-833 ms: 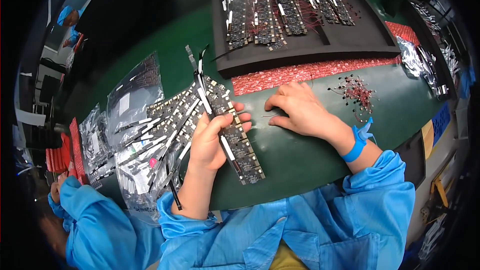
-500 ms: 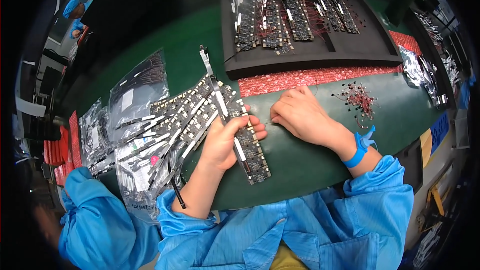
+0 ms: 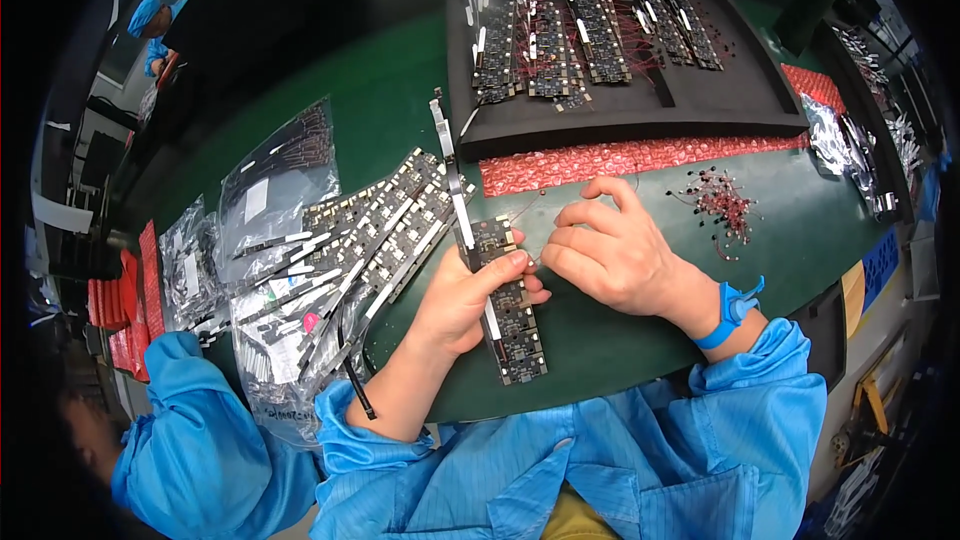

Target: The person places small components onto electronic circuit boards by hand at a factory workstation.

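My left hand (image 3: pixel 452 305) grips a narrow black circuit board (image 3: pixel 521 345), thumb on top and fingertips showing past its right edge. A long ribbon cable (image 3: pixel 450 165) with a white strip runs up along this board and past its far end. At the board's right edge, my right hand (image 3: pixel 622 258) is closed in a pinch close to the left thumb. A thin wire (image 3: pixel 528 204) with a small dark end shows just above the pinching fingers; the part between the fingertips is mostly hidden. Overlapping circuit boards (image 3: pixel 395 225) with ribbon cables lie left of my left hand.
A black foam tray (image 3: pixel 640 130) at the back holds rows of wired boards. Red bubble wrap (image 3: pixel 560 169) lies along its front. Small red-and-black wired parts (image 3: pixel 722 208) are heaped at right. Clear bags (image 3: pixel 280 175) lie at left, near a co-worker's blue sleeve (image 3: pixel 205 430).
The held board has shifted slightly right and toward me, away from the overlapping boards. My right hand has moved down to the board's edge, its fingers now close to my left thumb.
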Motion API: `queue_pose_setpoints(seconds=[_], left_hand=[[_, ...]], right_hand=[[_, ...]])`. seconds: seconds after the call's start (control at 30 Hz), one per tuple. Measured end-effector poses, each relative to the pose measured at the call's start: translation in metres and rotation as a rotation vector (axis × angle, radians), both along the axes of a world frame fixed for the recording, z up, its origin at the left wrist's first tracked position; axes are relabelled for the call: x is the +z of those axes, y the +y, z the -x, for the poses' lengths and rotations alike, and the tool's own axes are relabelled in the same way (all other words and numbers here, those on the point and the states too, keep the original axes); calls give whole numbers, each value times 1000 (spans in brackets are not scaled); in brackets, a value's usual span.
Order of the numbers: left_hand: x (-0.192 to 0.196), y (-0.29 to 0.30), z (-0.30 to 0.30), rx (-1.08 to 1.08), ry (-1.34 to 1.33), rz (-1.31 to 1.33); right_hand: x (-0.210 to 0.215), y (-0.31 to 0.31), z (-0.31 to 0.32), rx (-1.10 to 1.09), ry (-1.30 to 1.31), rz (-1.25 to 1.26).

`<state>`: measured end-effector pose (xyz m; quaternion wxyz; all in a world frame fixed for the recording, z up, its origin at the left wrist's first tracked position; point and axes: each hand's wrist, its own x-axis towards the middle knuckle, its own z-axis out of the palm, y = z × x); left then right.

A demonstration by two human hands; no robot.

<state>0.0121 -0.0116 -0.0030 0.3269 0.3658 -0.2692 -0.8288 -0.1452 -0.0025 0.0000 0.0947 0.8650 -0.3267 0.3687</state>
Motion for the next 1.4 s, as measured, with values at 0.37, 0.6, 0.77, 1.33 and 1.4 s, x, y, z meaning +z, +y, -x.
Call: queue_pose_setpoints(seconds=[0.37,0.6,0.77,1.33,1.4], left_hand=[[-6,2,-3,-56,50,106],[3,1,-2,-58,86,-1],[2,2,-3,-121,160,-2],[4,2,1,-132,80,48],[4,3,1,-129,73,54]], right_hand=[[-6,2,0,59,-322,-377],[0,4,0,26,-474,-441],[-1,9,-4,8,-467,-455],[-3,11,-4,15,-440,-453],[-3,11,-4,18,-419,-467]])
